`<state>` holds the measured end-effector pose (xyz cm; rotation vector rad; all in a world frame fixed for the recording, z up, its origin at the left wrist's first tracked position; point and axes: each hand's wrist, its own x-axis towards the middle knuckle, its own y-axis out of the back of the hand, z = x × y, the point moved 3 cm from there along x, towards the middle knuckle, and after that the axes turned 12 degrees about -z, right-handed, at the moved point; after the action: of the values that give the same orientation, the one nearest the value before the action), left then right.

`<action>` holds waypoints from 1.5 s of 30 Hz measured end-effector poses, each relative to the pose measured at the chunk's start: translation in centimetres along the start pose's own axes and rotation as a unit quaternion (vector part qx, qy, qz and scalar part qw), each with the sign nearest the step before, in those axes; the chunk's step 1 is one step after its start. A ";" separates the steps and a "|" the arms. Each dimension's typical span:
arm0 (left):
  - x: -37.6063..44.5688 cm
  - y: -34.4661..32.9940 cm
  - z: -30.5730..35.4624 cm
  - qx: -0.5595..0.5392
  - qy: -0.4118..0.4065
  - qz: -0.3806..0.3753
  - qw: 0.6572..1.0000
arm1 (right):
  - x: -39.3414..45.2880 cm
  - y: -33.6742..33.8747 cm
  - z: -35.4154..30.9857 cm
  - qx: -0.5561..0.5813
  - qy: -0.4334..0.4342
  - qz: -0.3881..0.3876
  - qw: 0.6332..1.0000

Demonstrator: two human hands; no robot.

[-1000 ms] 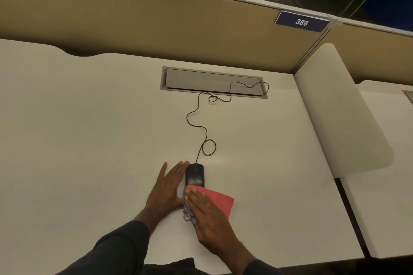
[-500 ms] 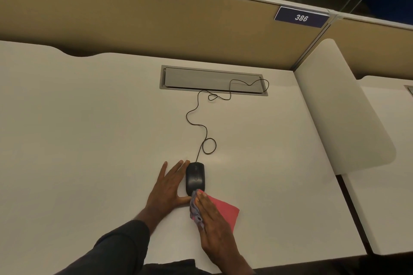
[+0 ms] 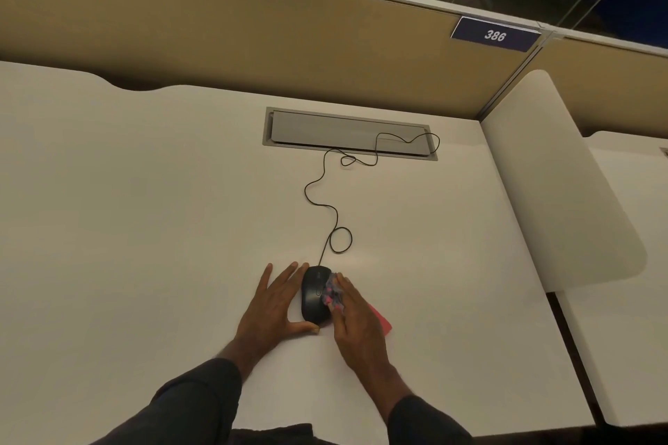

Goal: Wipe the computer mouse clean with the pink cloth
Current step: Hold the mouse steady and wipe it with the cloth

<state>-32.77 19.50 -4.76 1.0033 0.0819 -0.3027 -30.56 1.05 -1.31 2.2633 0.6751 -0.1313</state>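
Note:
A black wired computer mouse [image 3: 313, 294] sits on the white desk [image 3: 144, 228] near its front edge. My left hand [image 3: 273, 305] lies flat beside the mouse's left side, fingers spread, thumb curled under its rear end. My right hand [image 3: 356, 321] presses the pink cloth [image 3: 381, 320] against the mouse's right side. The bunched, patterned edge of the cloth [image 3: 332, 294] shows at my fingertips; most of the cloth is hidden under the hand.
The mouse cable [image 3: 327, 206] loops back to a grey cable hatch [image 3: 347, 132] in the desk. A tan partition [image 3: 253, 36] with a "386" label [image 3: 494, 35] stands behind. A white divider panel [image 3: 553, 184] bounds the desk's right side.
My right hand slid the cloth from the mouse's rear, back off it, then forward along its right side. My left hand stayed put.

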 end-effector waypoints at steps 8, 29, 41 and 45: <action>0.0 -0.1 -0.2 0.014 0.006 -0.023 1.000 | 3.7 1.3 -0.7 -0.035 0.004 -0.046 0.998; -0.1 -0.2 -0.1 0.025 0.005 -0.023 0.999 | 3.0 0.6 -0.2 -0.029 0.009 -0.061 0.998; 0.0 -0.2 0.0 0.028 -0.005 -0.010 1.000 | 4.9 0.2 -1.6 -0.184 0.078 -0.113 0.973; -0.1 -0.2 -0.1 0.020 -0.004 -0.009 1.000 | 3.3 -0.2 -0.8 -0.184 0.118 -0.106 0.970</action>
<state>-32.95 19.46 -4.95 1.0414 0.0786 -0.3248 -27.95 3.11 -1.85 1.8612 0.9791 0.1536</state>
